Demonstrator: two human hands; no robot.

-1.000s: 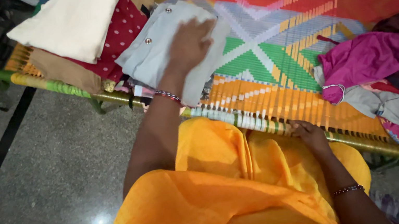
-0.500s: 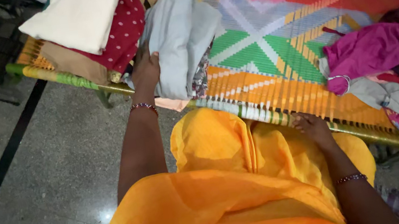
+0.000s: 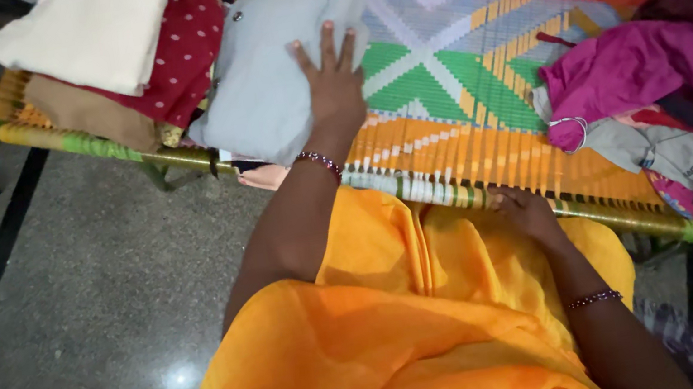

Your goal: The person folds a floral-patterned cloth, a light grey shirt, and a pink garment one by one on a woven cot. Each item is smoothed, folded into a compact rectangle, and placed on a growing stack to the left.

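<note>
My left hand (image 3: 336, 86) lies flat, fingers spread, on the right edge of a folded pale grey garment (image 3: 265, 78) that rests on a woven cot (image 3: 479, 101) with bright patterned webbing. My right hand (image 3: 524, 206) rests on the cot's near rail (image 3: 456, 192), fingers curled over the edge, holding nothing else. An orange cloth (image 3: 404, 332) drapes over my lap below both arms.
A stack of folded clothes sits left of the grey garment: a cream piece (image 3: 89, 32), a red dotted one (image 3: 183, 50) and a tan one (image 3: 87, 110). A loose heap with magenta cloth (image 3: 649, 72) lies at the cot's right end. Grey stone floor (image 3: 66, 337) below.
My left hand slid from the grey garment's near left edge, by the cot rail, up and right onto its right side, and the garment now lies flatter. The right hand stayed on the rail.
</note>
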